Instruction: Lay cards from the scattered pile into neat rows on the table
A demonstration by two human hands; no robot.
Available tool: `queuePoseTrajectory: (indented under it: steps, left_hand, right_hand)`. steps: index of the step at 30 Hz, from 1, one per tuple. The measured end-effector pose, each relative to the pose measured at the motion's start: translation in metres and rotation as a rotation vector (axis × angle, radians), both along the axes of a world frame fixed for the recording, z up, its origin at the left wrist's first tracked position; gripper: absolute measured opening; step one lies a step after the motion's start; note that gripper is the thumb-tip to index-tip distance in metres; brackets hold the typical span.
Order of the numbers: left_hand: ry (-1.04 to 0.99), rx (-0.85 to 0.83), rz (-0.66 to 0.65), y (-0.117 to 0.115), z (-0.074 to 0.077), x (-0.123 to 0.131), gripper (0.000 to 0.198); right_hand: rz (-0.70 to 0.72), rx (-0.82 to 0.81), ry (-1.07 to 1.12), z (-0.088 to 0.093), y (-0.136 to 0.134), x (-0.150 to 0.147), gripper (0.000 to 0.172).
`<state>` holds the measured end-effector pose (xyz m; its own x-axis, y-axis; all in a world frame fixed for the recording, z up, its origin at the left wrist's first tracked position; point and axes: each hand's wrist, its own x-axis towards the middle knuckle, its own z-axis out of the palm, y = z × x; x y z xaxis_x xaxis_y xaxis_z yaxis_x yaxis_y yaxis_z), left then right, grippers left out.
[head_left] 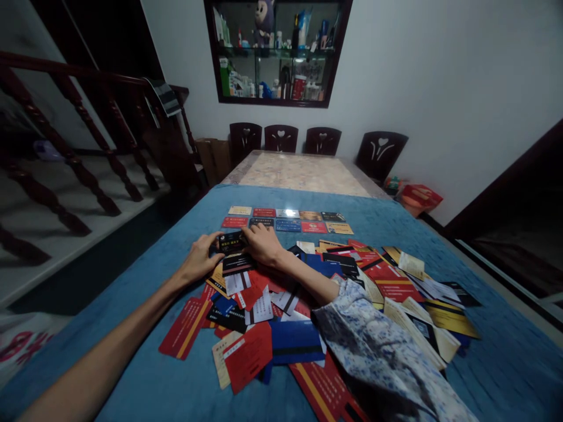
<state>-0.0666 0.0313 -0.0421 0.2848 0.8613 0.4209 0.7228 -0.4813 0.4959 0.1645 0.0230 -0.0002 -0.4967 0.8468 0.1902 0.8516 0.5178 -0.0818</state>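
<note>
A black VIP card (231,242) with gold lettering is held between both hands, just in front of the laid-out rows. My left hand (203,256) grips its left edge, thumb below and fingers above. My right hand (264,243) is at its right end, fingers bent over the corner. Right below lies another black card (237,264) on the heap. Beyond the hands, several cards lie in two neat rows, among them a blue card (288,225) and a dark card (261,223) that my right fingers partly cover.
A loose heap of cards spreads toward me and to the right, with a red card (185,328), a blue card (297,341) and a gold card (452,317). Blue cloth (176,258) covers the near table. Chairs (280,139) stand at the far end; a wooden railing (74,135) runs left.
</note>
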Motion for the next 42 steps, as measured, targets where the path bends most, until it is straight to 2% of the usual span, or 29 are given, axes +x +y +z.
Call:
queuePoseTrajectory:
  steps: [7, 14, 18, 22, 29, 35, 42]
  left_hand:
    - [0.032, 0.004, 0.026, 0.002, 0.008, 0.003, 0.054]
    - [0.045, 0.014, -0.021, 0.007, 0.017, 0.021, 0.054]
    - [0.076, 0.039, -0.052, 0.002, 0.020, 0.031, 0.053]
    - [0.125, 0.043, -0.106, -0.009, 0.021, 0.039, 0.050]
    - [0.230, 0.002, -0.172, -0.022, 0.025, 0.059, 0.047]
    - [0.268, -0.001, -0.184, -0.017, 0.028, 0.070, 0.047]
    - [0.299, 0.026, -0.201, -0.007, 0.031, 0.080, 0.044]
  right_hand:
    - [0.009, -0.016, -0.002, 0.013, 0.003, 0.003, 0.051]
    - [-0.009, -0.059, -0.003, 0.024, 0.001, 0.023, 0.062]
    - [-0.022, -0.054, -0.019, 0.024, -0.007, 0.034, 0.057]
    - [-0.016, -0.064, -0.040, 0.021, -0.018, 0.047, 0.064]
    - [-0.037, -0.131, -0.015, 0.013, -0.032, 0.067, 0.057]
    - [-0.049, -0.140, 0.024, 0.009, -0.030, 0.078, 0.057]
    - [-0.056, -0.128, 0.052, 0.013, -0.028, 0.088, 0.055]
